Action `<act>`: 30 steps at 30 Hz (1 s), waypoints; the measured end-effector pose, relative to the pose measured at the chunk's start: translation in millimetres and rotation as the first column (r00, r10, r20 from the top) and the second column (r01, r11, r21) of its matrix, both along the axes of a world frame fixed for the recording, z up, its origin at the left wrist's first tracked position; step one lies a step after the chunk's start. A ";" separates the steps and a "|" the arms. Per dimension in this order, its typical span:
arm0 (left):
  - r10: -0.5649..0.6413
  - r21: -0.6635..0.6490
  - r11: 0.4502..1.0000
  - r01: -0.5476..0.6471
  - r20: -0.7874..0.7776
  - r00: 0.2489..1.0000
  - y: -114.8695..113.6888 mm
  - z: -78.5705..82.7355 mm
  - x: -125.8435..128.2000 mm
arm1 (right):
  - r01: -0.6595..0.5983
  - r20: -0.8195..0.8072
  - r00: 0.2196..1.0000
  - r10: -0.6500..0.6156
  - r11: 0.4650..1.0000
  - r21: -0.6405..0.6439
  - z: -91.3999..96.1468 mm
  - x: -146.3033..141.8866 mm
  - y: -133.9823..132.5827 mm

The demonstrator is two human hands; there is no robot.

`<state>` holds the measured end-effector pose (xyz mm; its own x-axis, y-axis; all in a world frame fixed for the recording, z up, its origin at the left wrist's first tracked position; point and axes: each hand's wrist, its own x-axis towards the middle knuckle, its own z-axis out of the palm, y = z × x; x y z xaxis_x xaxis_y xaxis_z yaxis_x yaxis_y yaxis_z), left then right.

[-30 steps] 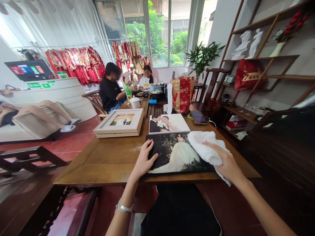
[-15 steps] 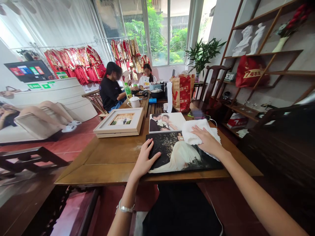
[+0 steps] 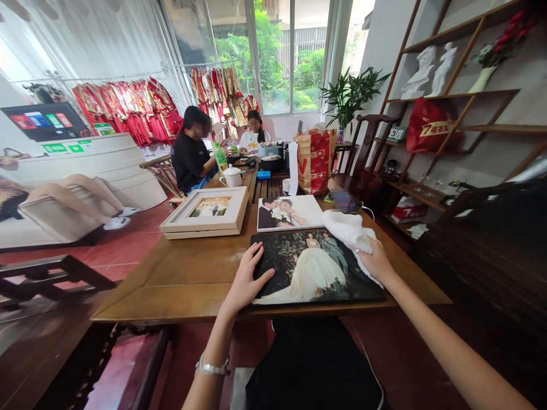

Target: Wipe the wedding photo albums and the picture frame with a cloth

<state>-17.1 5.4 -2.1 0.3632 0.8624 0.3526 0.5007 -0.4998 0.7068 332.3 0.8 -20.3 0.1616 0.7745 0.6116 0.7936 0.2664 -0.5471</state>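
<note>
A dark wedding photo panel (image 3: 316, 273) lies flat at the near edge of the wooden table (image 3: 179, 285). My left hand (image 3: 249, 279) rests with spread fingers on the panel's left edge. At its right edge, my right hand (image 3: 375, 259) is closed on a white cloth (image 3: 348, 229), which bunches up beyond the hand and hangs along the panel's side. Just behind the panel lies a lighter photo panel (image 3: 290, 213) of a couple. Farther left, a pale framed photo (image 3: 205, 212) sits on what looks like another frame.
Behind the panels stand a white lidded mug (image 3: 231, 176), a green-labelled bottle (image 3: 220, 158) and a red-and-brown paper bag (image 3: 316, 162). A blurred phone with a cable (image 3: 344, 200) lies at the right. Two people (image 3: 192, 151) sit at the far end; another person's legs (image 3: 85, 196) rest on a sofa.
My right hand has moved right with the cloth, from the panel's upper right to its right edge, and its fingers have closed. The pictured couple is now uncovered. My left hand stays put.
</note>
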 end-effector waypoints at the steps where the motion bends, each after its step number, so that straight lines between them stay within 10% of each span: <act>1: 0.002 -0.005 1.000 -0.002 0.006 1.000 -0.4 0.2 0.4 | 0.014 -0.009 1.000 -0.014 1.000 0.024 2.6 0.2 -2.6; 9: 0.004 -0.006 1.000 -0.004 0.046 0.999 0.1 0.3 0.8 | -0.156 0.186 0.973 0.138 0.984 0.083 41.2 4.6 -15.9; 22: 0.019 0.034 0.999 -0.018 -0.008 1.000 0.0 10.9 4.5 | -0.251 0.231 0.927 0.296 0.946 -0.205 27.3 -6.5 5.8; 30: 0.003 0.033 0.999 -0.002 -0.028 1.000 1.2 5.2 3.2 | -0.425 0.327 0.777 0.538 0.831 -0.359 49.2 -36.8 -75.1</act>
